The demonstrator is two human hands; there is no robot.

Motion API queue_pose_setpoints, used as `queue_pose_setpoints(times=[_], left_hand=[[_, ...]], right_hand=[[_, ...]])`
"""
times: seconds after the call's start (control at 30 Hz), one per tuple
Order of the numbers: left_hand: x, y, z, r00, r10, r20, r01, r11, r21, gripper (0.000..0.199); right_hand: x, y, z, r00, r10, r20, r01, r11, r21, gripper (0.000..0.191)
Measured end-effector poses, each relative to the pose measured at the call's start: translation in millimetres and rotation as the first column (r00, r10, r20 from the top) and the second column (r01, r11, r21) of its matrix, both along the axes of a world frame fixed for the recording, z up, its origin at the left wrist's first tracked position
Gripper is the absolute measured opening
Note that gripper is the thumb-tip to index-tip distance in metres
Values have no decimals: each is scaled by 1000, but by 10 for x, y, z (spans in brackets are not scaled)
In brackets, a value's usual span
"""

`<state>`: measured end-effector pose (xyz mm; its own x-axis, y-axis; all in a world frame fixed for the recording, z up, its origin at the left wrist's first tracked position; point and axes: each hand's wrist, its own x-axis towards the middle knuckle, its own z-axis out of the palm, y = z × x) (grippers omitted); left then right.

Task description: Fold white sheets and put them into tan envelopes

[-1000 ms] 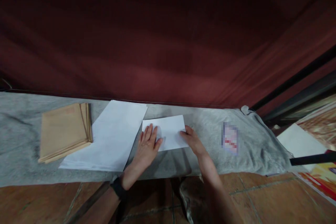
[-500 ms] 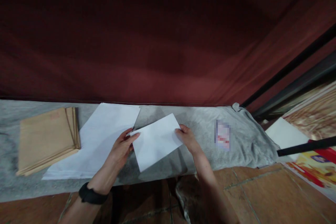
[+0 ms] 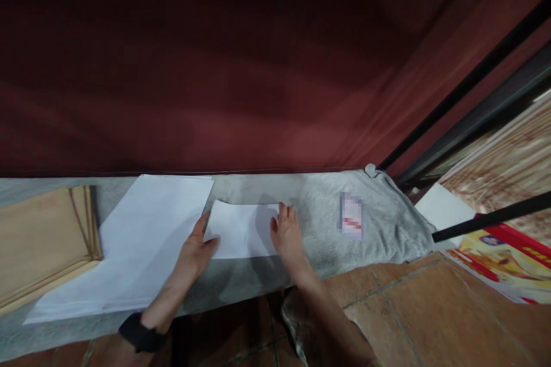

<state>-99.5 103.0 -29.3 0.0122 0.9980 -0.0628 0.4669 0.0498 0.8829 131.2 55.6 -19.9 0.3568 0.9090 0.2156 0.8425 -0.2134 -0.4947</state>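
Observation:
A small white sheet of paper (image 3: 243, 229) lies nearly level on the grey cloth, its upper left corner lifting slightly. My left hand (image 3: 196, 252) is at the sheet's left edge, thumb and fingers apart, with a dark band on the wrist. At the right edge, my right hand (image 3: 289, 236) rests on the sheet, its fingers stretched out and its thumb apart from them. Larger white sheets (image 3: 148, 235) lie in a stack just left of my left hand, partly under that arm.
Brown paper envelopes (image 3: 47, 235) are stacked at the far left on the grey cloth (image 3: 310, 252). A blurred-out small item (image 3: 352, 217) lies on the right. Beyond are black bars (image 3: 495, 215), a red-and-yellow package (image 3: 503, 261) and a dark red fabric wall (image 3: 258, 97).
The small sheet has turned from tilted to nearly level and come down onto the cloth. Both hands have loosened their pinch on its edges. The view has shifted slightly right.

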Motion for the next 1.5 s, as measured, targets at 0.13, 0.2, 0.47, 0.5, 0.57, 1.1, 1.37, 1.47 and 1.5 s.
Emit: queue_pose_setpoints(times=[0.13, 0.2, 0.47, 0.5, 0.57, 1.1, 1.37, 1.47, 1.5], left_hand=[[-16, -20, -19, 980, -21, -196, 26, 999, 20, 73], [-17, -29, -16, 959, -21, -284, 40, 997, 63, 72], [75, -177, -48, 802, 38, -596, 128, 964, 235, 58], [122, -201, -69, 786, 61, -616, 163, 940, 301, 56], [242, -236, -136, 777, 29, -629, 279, 880, 385, 53], [304, -300, -432, 701, 89, -708, 289, 872, 395, 73], [195, -221, -265, 749, 98, -656, 192, 915, 356, 59], [123, -133, -197, 786, 98, -610, 126, 941, 313, 54], [100, -111, -184, 804, 87, -589, 110, 951, 290, 54]], right_hand=[[-288, -21, -106, 958, 267, 102, -272, 962, 36, 47], [-397, -36, -196, 931, 338, 136, -342, 939, 8, 49], [-400, -65, -352, 902, 368, 224, -369, 929, -40, 55], [-396, -66, -354, 900, 369, 230, -370, 928, -40, 55], [-396, -71, -359, 895, 376, 241, -376, 925, -48, 54], [-50, -53, -537, 909, 223, 352, -236, 972, -4, 55], [-45, -82, -456, 916, 142, 376, -158, 987, 12, 52], [-189, -104, -408, 916, 206, 345, -223, 975, 10, 52], [-246, -115, -401, 912, 244, 329, -260, 966, 5, 53]])
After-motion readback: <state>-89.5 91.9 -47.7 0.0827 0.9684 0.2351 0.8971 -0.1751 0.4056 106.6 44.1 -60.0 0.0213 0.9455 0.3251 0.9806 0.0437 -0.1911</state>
